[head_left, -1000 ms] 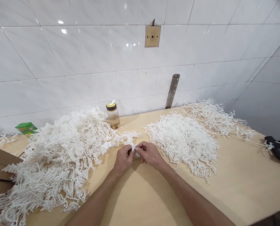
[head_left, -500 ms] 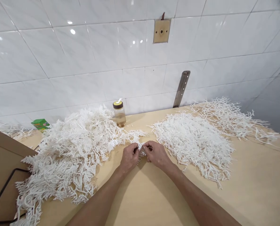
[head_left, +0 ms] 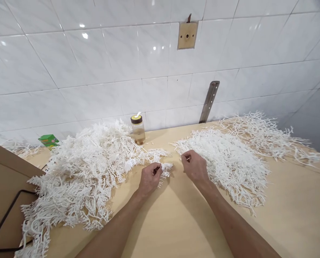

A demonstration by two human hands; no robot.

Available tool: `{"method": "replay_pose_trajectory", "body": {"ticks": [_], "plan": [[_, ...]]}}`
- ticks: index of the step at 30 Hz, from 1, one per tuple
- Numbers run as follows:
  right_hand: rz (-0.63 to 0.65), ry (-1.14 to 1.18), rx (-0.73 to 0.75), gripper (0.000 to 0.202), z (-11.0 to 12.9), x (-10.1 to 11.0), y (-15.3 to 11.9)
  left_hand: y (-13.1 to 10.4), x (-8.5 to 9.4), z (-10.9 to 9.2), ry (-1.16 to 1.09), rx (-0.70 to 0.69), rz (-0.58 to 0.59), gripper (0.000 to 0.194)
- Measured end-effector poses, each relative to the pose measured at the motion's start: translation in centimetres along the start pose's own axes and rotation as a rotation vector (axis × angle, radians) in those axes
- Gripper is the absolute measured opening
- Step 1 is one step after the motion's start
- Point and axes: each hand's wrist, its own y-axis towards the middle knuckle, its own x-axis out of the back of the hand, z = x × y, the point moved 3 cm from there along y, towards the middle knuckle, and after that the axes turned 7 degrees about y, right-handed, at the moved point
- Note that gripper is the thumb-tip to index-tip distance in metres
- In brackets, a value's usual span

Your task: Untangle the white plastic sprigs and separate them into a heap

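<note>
My left hand (head_left: 150, 178) is closed in a pinch on a small tuft of white branching strands (head_left: 166, 167), just over the table. My right hand (head_left: 194, 165) is beside the near left edge of a flat pile of thin white strands (head_left: 227, 161), its thumb and fingers pressed together; whether a strand is between them is too small to tell. Left of my hands, a taller, fluffy heap of white branching strands (head_left: 84, 168) spreads over the table, with a thin tongue of it (head_left: 156, 154) reaching behind my left hand.
A clear jar with a dark and yellow lid (head_left: 137, 129) stands by the wall. A green box (head_left: 48, 140) is behind the heap. Cardboard (head_left: 6, 186) with a black metal frame (head_left: 4, 218) borders the left. More long strands (head_left: 267, 136) lie back right. A metal bracket (head_left: 210, 102) leans at the wall.
My right hand has moved away from my left, rightward and slightly back, to the edge of the flat pile. My left hand stays put, holding the tuft, which shows more fully.
</note>
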Motion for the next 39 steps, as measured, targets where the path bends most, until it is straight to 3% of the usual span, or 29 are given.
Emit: {"method": "replay_pose_trajectory", "body": {"ticks": [3, 5, 10, 13, 16, 18, 22, 25, 30, 39], "plan": [[-0.190, -0.084, 0.007, 0.016, -0.6, 2.1, 0.9, 0.0, 0.0, 0.1, -0.050, 0.017, -0.018, 0.015], [-0.185, -0.064, 0.013, 0.021, -0.5, 2.6, 1.1, 0.0, 0.0, 0.1, -0.035, 0.008, -0.048, 0.016], [0.334, 0.243, -0.099, 0.032, 2.0, 0.4, -0.7, 0.0, 0.1, -0.4, 0.093, -0.083, -0.062, 0.019], [0.466, 0.325, -0.105, 0.027, 3.3, -1.0, -2.1, 0.0, 0.1, -0.7, 0.126, -0.088, -0.043, 0.016], [0.537, 0.392, -0.132, 0.024, 3.0, -2.0, -2.6, 0.1, 0.2, -0.6, 0.084, -0.037, -0.039, 0.018], [0.510, 0.385, -0.075, 0.023, 2.6, -2.2, -2.6, 0.2, 0.3, -0.5, 0.062, -0.015, -0.034, 0.020], [0.370, 0.246, 0.222, 0.016, 3.0, -2.1, -2.6, 0.2, 0.3, -0.3, 0.064, 0.015, -0.030, 0.019], [0.333, 0.189, 0.340, 0.015, 3.5, -2.2, -2.9, 0.2, 0.3, -0.3, 0.047, 0.036, -0.026, 0.020], [0.364, 0.167, 0.370, 0.015, 3.6, -2.5, -3.3, 0.2, 0.0, -0.2, 0.052, 0.039, -0.018, 0.021], [0.312, 0.094, 0.405, 0.019, 3.5, -2.9, -3.3, 0.3, -0.1, -0.5, 0.115, -0.017, 0.006, 0.024]]}}
